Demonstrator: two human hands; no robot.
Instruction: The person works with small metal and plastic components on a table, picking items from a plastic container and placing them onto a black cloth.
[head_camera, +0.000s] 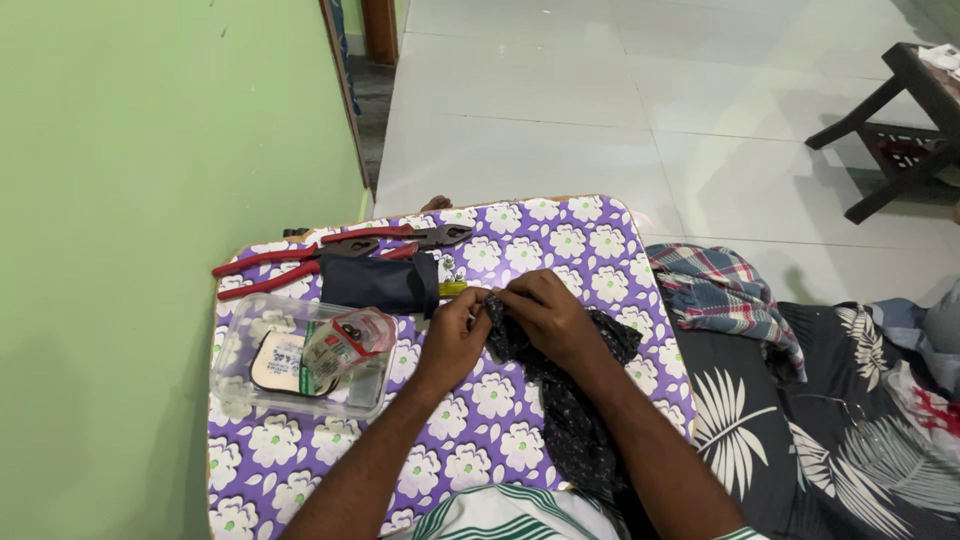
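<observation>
Both my hands meet over a small table covered in a purple cloth with white flowers. My left hand and my right hand pinch the top edge of a dark speckled piece of fabric that trails down toward my lap. Just beyond my fingertips lies a dark navy pouch with a small yellow-green item at its right end.
Two red-handled pliers lie at the table's far left. A clear plastic box holding small packets sits at the left. A green wall stands on the left; a checked cloth and leaf-print bedding lie right. A dark wooden stool stands far right.
</observation>
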